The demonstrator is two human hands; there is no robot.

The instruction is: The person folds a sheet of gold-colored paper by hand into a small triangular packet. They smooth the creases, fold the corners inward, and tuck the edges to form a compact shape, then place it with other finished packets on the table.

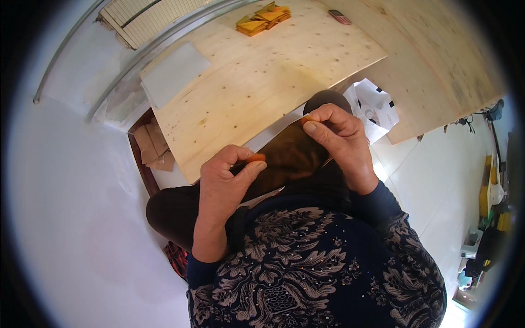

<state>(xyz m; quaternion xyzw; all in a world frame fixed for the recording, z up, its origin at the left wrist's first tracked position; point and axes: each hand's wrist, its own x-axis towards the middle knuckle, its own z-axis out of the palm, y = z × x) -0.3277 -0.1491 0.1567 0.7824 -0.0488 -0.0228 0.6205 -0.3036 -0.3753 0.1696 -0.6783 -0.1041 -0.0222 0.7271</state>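
Between my hands, over my lap, stretches a thin, brownish, see-through sheet point(292, 156) with pale edges; it looks like plastic film or a flat bag. My left hand point(221, 175) pinches its left side between thumb and forefinger. At the far right corner my right hand point(342, 134) grips it the same way, a little higher and farther from me. Something small and orange shows at each pinch, by the left fingertips point(256, 158) and the right fingertips point(306, 118); it may be a finger cover, but I cannot tell.
A wooden table point(240, 87) lies just beyond my knees. On it are a stack of folded yellow-orange pieces point(263, 20), a phone-like object point(339, 17) and a pale sheet point(178, 74). A white bag point(376, 109) stands right of my knee; cardboard point(153, 145) lies beneath the table's left end.
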